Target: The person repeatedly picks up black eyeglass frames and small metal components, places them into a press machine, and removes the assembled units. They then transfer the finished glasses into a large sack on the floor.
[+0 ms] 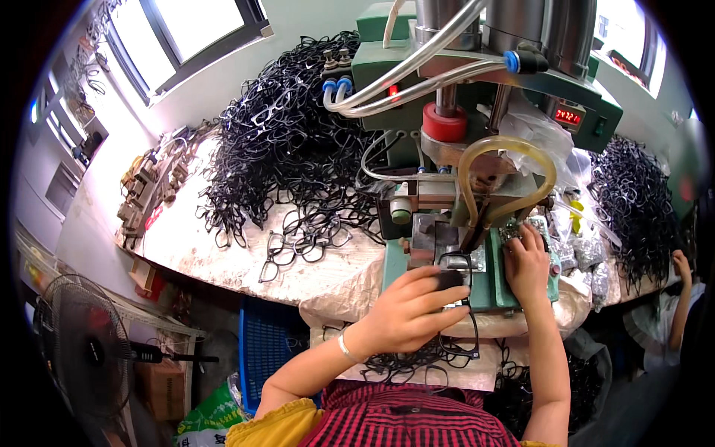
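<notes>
A black eyeglass frame [475, 331] is in my left hand [406, 311], with the fingers closed around it in front of the machine's metal fixture [436, 242]. A dark patch [449, 280] shows at my left fingertips; I cannot tell what it is. On the right side of the green machine base [484, 294], my right hand [527, 264] reaches over small silvery parts [511, 230]. Its fingers are bent and apart, and the thumb stands away from them. Whether a small part lies under the fingertips is hidden.
A press with metal cylinders [514, 26] and a hose [551, 167] rises over the fixture. Black frames heap up at the left [283, 112] and right [633, 208]. More frames [406, 365] lie by my lap. A blue crate [261, 343] and fan [86, 343] stand left; another person's arm [679, 305] shows right.
</notes>
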Tool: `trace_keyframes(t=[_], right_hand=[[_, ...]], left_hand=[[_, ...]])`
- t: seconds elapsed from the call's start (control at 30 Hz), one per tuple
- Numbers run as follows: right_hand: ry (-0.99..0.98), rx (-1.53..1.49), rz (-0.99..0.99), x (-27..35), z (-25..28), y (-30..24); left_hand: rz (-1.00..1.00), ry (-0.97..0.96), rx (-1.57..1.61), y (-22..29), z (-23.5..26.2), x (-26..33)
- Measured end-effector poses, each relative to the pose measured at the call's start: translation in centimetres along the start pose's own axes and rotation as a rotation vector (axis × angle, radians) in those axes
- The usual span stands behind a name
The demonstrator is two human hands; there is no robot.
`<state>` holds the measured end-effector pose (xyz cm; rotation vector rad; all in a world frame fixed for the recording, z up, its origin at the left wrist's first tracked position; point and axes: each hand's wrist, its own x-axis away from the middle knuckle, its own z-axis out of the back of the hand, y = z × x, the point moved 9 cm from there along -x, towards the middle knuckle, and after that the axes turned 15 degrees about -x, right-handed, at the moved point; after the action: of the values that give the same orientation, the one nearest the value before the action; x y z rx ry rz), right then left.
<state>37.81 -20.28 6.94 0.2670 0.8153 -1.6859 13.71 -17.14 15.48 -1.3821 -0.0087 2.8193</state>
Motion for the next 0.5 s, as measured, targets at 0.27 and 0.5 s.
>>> trace_keyframes(t=[0.27, 0.5], right_hand=[[0.719, -0.995, -0.610, 9.4, 3.8, 8.8], [0.511, -1.011, -0.439, 1.3, -0.9, 5.0]], left_hand=[[0.885, 0.468, -0.815, -9.1, 20.2, 12.8], [0.924, -0.507, -1.055, -20.1, 8.7, 17.6]])
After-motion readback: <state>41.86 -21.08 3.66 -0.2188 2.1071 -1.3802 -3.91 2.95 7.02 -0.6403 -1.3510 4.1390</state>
